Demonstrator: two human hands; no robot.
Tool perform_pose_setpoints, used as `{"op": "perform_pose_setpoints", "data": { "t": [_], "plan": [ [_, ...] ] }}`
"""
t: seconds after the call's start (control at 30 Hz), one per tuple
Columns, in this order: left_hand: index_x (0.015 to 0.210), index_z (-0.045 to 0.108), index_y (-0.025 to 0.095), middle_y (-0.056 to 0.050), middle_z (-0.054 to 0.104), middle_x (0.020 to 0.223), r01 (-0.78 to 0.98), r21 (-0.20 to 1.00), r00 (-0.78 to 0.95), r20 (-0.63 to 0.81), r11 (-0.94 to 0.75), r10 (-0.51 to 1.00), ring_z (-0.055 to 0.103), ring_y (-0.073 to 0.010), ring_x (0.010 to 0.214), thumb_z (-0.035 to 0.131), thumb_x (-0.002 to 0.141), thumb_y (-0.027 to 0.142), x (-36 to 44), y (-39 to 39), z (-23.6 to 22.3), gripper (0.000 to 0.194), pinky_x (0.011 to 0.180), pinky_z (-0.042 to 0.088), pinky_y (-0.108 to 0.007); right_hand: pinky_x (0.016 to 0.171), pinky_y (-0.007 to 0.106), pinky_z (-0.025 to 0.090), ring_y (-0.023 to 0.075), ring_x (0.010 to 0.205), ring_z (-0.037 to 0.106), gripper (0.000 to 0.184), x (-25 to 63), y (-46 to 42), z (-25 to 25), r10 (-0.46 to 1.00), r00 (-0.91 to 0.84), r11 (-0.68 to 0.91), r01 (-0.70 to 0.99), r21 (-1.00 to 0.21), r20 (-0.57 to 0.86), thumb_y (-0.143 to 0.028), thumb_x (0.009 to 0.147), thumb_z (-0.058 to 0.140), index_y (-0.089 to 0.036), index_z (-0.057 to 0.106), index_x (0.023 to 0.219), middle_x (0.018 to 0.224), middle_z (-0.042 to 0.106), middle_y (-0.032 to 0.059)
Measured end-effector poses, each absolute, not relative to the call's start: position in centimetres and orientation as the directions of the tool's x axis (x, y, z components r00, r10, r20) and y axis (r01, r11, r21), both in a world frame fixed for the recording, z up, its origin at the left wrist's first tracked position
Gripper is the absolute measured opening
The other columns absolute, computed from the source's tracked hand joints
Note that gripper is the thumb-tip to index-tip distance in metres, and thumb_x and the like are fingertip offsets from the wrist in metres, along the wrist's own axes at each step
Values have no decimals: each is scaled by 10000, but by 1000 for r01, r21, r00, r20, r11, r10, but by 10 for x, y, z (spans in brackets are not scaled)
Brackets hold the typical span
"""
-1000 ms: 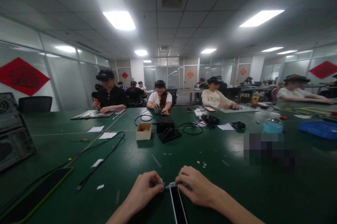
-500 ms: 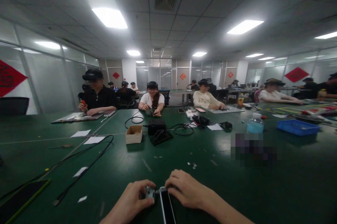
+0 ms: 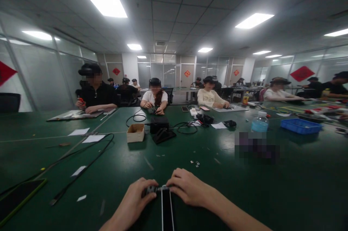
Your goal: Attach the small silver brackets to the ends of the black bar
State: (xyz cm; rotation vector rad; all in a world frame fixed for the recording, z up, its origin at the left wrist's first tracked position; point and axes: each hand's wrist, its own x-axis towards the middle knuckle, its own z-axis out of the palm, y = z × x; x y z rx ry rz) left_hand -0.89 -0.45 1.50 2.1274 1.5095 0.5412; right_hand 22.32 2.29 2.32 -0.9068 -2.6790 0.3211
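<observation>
My left hand (image 3: 137, 199) pinches a small grey metal block (image 3: 151, 189) between thumb and fingers. A thin piece joins or touches that block toward the top end of a long flat bar with a black face and pale edges (image 3: 167, 209), which reaches down past the lower picture edge. My right hand (image 3: 187, 189) curls its fingers and thumb around the bar's top end from the right. What exactly its fingertips grip there is partly hidden. Several tiny white bits (image 3: 197, 164) lie on the green table (image 3: 217, 198) beyond my hands.
Ahead stand an open cardboard box (image 3: 135, 135) and a black stand (image 3: 164, 135). A bottle of blue liquid (image 3: 259, 123) and a blue tray (image 3: 301, 126) are at right. Black cables (image 3: 89, 164) and a green-edged dark panel (image 3: 21, 200) lie left. Several people sit across the table.
The grey block has turned in my left hand, showing a darker side. Both hands and the bar appear slightly higher and further left, as does the whole scene, since the view has shifted.
</observation>
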Motion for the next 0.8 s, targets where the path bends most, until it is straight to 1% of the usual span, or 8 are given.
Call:
{"op": "perform_pose_setpoints", "data": {
  "t": [0.1,0.17,0.37,0.5,0.7,0.8],
  "plan": [
    [994,713,247,-52,602,1028,743,614,282,70,-264,957,568,-232,944,579,778,250,-10,-2,11,254,854,423,-335,811,295,422,177,929,528,259,222,22,21,623,-755,772,548,-323,207,-285,943,454,-213,619,1129,1015,588,66],
    [953,733,241,-59,589,1054,724,639,269,86,-261,959,552,-242,996,599,761,260,-9,0,10,235,892,413,-346,819,296,427,177,930,530,264,221,22,19,631,-747,764,549,-339,211,-287,946,450,-212,619,1134,1023,585,69],
    [896,758,236,-32,696,855,694,668,295,76,-269,952,596,-221,869,553,809,324,-7,-1,14,239,822,433,-323,839,291,435,179,956,533,261,218,25,11,629,-740,761,523,-384,239,-294,944,463,-216,634,1126,1030,590,69],
    [908,752,246,-3,733,893,689,673,296,79,-270,952,606,-205,880,565,806,332,-10,-2,15,229,814,428,-293,857,299,434,181,966,537,263,219,26,8,639,-734,748,521,-411,231,-287,947,458,-208,642,1118,1036,599,75],
    [951,727,222,-4,693,895,703,666,290,51,-249,956,591,-178,841,607,765,271,-12,-3,13,227,757,433,-262,858,297,443,180,971,551,239,220,28,9,648,-728,722,491,-488,226,-296,933,496,-185,656,1070,1030,615,77],
    [937,716,225,-2,689,896,714,641,309,73,-282,948,585,-178,848,598,779,248,-9,-5,15,199,773,427,-274,842,291,447,176,956,555,214,220,28,11,666,-712,702,496,-512,224,-302,917,529,-188,664,1037,1006,622,67]
  ]
}}
